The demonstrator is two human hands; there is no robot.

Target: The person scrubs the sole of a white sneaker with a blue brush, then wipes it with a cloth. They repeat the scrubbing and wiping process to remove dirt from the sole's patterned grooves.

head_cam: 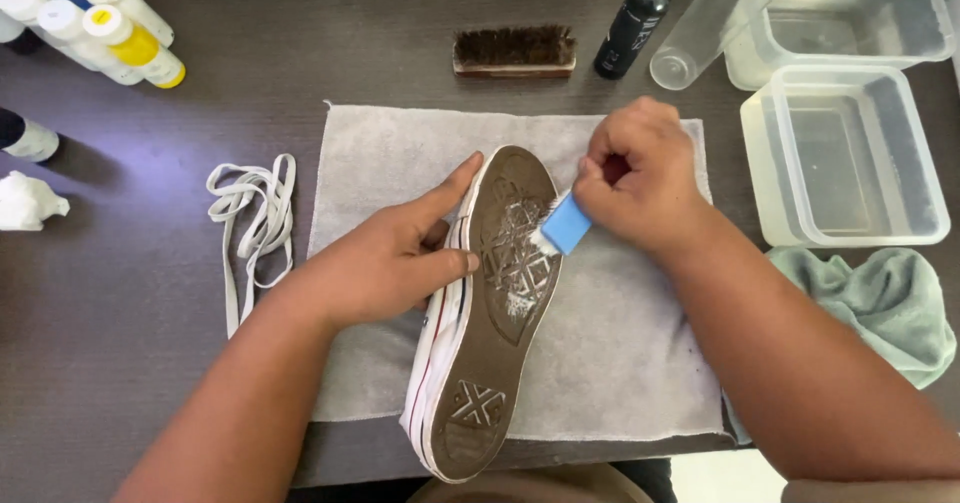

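A white canvas sneaker (490, 313) lies on its side on a grey towel (620, 363), its brown rubber sole facing up with white foam on the middle. My left hand (400, 258) grips the shoe's side, thumb pressed on the sole's edge. My right hand (635, 178) holds a small blue brush (566, 225) whose white bristles touch the sole's middle.
White laces (252, 225) lie left of the towel. A wooden bristle brush (514, 51), a black spray bottle (632, 23) and a tipped clear cup (705, 28) sit behind. Two clear plastic tubs (850, 158) and a green cloth (885, 298) are at right; several bottles (90, 23) at far left.
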